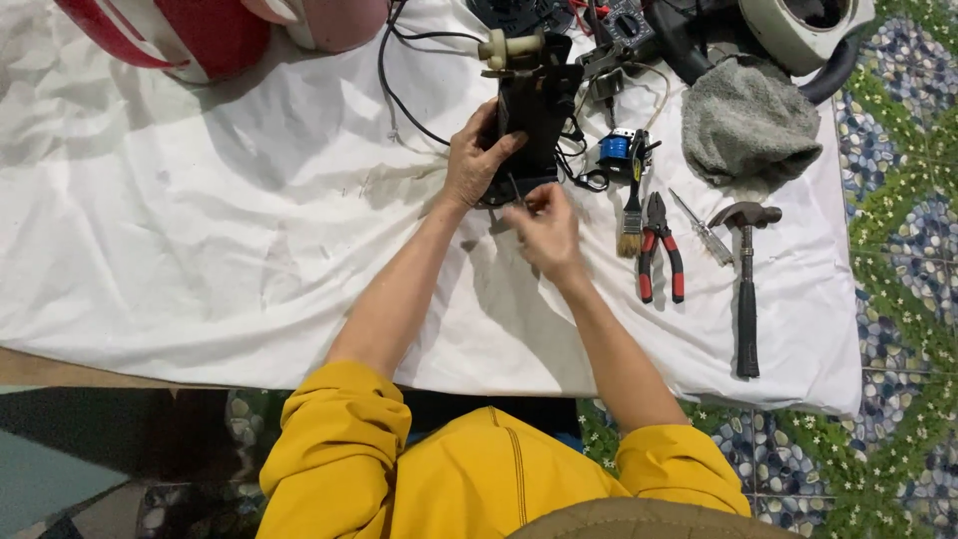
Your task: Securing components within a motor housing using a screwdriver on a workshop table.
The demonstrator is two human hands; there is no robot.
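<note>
Covering most of the work surface, a rumpled white cloth lies under a spread of parts and tools. A red-and-white housing sits at the far left edge, a cream housing at the far right, a grey rag just below it. Right of the hands lie a hammer, red-handled pliers, a paintbrush, a screwdriver and a blue spool. At centre, the left hand clamps the black assembly; the right hand pinches a thin tool, too small to identify, at its near edge.
</note>
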